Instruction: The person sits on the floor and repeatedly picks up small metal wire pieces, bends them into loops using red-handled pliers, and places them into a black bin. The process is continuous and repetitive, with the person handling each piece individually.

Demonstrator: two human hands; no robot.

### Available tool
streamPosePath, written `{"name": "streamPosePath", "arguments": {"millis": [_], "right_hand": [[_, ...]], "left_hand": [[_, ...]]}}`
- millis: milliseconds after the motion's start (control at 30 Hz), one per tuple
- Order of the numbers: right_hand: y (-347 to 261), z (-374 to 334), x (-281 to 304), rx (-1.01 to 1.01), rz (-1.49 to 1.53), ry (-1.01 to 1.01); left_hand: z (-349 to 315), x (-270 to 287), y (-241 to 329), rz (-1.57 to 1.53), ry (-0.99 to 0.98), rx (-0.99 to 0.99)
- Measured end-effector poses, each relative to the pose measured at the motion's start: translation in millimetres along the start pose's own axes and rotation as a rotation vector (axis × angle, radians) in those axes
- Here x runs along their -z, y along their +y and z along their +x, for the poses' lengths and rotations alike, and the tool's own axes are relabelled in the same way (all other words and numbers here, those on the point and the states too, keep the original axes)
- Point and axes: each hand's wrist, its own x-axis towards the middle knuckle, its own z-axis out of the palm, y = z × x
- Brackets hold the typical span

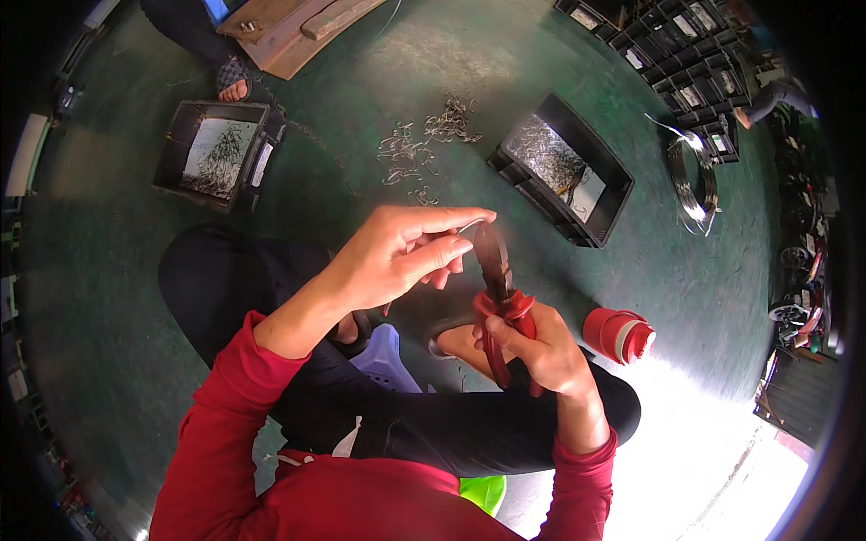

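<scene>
In my right hand (550, 353) are pliers (492, 261) with red handles and dark jaws, my fingers wrapped round the grips. The jaws point up and away from me. My left hand (392, 257) pinches a thin bent piece of metal wire (467, 227) between thumb and fingers, its end close to the plier tip. Whether the jaws grip the wire is too small to tell. On the green floor beyond my hands lie loose piles of small bent wire hooks (449, 123).
Black crates with wire pieces inside stand at left (169, 153) and right (615, 191). A wire coil (678, 171) lies farther right, below stacked black crates (690, 63). A red cup (606, 332) is near my right knee. Another person's foot (233, 88) shows beside a wooden bench (287, 45).
</scene>
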Motion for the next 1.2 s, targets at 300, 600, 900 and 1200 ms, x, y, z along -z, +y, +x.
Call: {"name": "streamPosePath", "arguments": {"millis": [300, 600, 900, 1200], "right_hand": [[1.8, 2.7, 5.8, 0.157, -0.417, 0.258], [-0.3, 1.4, 4.2, 0.092, -0.125, 0.137], [-0.4, 2.1, 4.4, 0.109, -0.182, 0.161], [2.6, 2.9, 2.7, 0.126, -0.320, 0.244]], "left_hand": [[6.9, 2.5, -3.1, 0.062, 0.013, 0.068], [11.3, 5.9, -4.5, -0.563, -0.030, 0.370], [11.5, 3.9, -1.9, -0.562, -0.038, 0.406], [10.4, 3.0, -4.1, -0.509, -0.071, 0.379]]}}
